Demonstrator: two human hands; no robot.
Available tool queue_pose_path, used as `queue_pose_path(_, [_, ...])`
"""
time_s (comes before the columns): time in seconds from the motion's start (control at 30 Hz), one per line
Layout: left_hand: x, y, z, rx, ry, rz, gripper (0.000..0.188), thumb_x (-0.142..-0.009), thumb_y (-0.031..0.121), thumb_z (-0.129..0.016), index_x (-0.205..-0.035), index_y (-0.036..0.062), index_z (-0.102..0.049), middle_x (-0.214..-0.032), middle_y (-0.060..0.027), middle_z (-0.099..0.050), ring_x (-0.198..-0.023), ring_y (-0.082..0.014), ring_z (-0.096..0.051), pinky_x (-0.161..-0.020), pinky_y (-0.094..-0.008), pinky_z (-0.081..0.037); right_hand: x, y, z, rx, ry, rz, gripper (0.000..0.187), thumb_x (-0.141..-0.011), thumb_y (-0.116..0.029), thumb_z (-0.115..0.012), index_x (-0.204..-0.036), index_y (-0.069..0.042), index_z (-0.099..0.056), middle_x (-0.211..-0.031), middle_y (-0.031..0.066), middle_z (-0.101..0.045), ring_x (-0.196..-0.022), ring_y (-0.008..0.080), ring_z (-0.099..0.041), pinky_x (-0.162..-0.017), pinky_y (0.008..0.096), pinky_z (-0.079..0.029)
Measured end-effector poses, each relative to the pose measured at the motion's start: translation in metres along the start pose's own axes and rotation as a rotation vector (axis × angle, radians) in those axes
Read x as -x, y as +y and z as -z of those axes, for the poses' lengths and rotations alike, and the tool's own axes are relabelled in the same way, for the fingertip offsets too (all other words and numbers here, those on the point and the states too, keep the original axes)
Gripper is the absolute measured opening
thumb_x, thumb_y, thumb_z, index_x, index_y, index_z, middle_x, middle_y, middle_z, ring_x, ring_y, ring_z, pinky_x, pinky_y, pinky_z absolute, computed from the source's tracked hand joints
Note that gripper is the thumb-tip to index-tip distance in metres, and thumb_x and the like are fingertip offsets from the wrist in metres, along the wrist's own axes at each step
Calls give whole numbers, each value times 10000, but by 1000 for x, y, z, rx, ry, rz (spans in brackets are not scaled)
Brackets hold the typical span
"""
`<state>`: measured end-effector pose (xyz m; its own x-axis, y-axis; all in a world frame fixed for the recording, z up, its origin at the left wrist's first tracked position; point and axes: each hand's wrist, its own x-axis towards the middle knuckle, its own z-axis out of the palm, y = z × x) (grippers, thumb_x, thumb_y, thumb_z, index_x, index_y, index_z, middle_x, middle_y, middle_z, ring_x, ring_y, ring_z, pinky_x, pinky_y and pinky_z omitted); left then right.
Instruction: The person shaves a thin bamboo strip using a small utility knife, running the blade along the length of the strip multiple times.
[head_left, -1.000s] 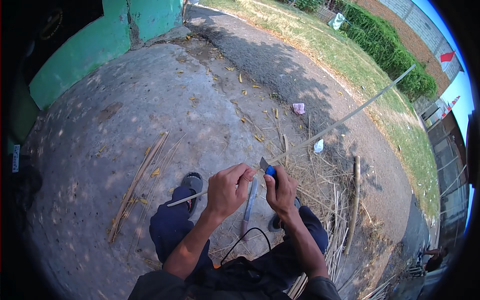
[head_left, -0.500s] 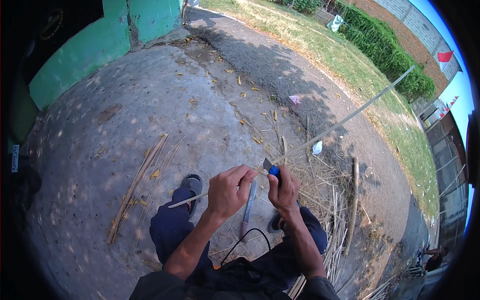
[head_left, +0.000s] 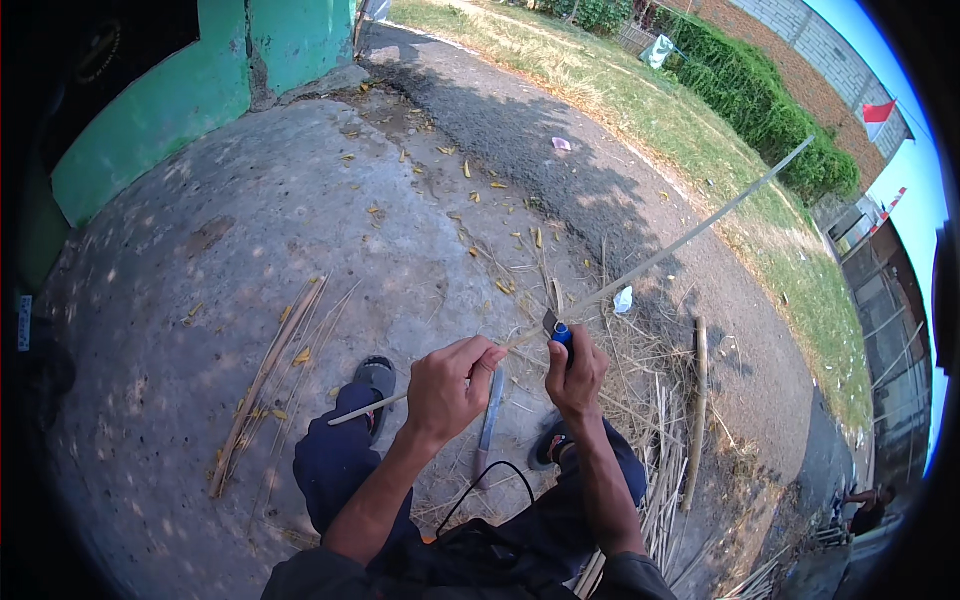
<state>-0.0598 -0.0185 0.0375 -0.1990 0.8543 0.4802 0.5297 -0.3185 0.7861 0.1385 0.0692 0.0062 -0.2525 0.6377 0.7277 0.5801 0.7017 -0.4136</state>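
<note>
A long, thin bamboo strip (head_left: 700,228) runs slantwise from near my left knee out to the far right. My left hand (head_left: 450,385) is closed on it, thumb and fingers pinching the strip toward its near end. In my right hand (head_left: 578,380) is a blue-handled knife (head_left: 562,336), gripped with the thumb up along the handle. Its short dark blade lies against the strip, a little beyond my left fingertips. Below, between my feet, a long-bladed machete (head_left: 490,420) rests on the ground.
Split bamboo pieces (head_left: 270,375) lie on the concrete at left. At right are a heap of pale strips (head_left: 660,460), shavings and a bamboo pole (head_left: 699,400). A white paper scrap (head_left: 623,300) and a pink one (head_left: 561,144) lie farther off. A person (head_left: 872,508) is at far right.
My right hand has slid the knife outward along the strip, widening the gap from my left hand. The pink scrap has shifted farther away across the path. The whole view has turned slightly.
</note>
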Motion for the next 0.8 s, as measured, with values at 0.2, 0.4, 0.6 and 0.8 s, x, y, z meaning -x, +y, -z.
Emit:
queue_pose_path(0.2, [1,-1,-1,-10,18,-20,233,-1049,194,-648,-886,32,-683,-704,-110,-659,-580,-287,-653,-533,-388,-453,-3,3,2,16,6,45,184,-987,-189,-694,-980,-20,-622,-661,129,-578,-524,309,-590,-511,405,-436])
queue_pose_path(0.4, [7,-7,5,-110,-5,-56,229,-1041,215,-658,-878,56,-688,-705,-107,-653,-585,-326,-643,-531,-405,-459,-24,33,26,48,182,-190,223,-1073,-213,-556,-967,-19,-581,-639,148,-510,-549,337,-533,-547,438,-383])
queue_pose_path(0.6, [11,-8,22,-133,-65,-12,200,-1034,221,-647,-885,94,-687,-771,-117,-686,-669,-380,-671,-553,-457,-489,-34,58,33,64,278,-172,330,-1113,-281,-513,-930,-12,-569,-613,112,-482,-518,232,-471,-527,407,-337])
queue_pose_path(0.8, [20,-16,54,-232,-78,8,200,-1019,236,-674,-889,91,-715,-760,-109,-699,-659,-356,-685,-567,-431,-494,-47,164,87,146,455,-419,428,-1133,-357,-481,-924,7,-564,-620,105,-481,-540,198,-430,-531,402,-325])
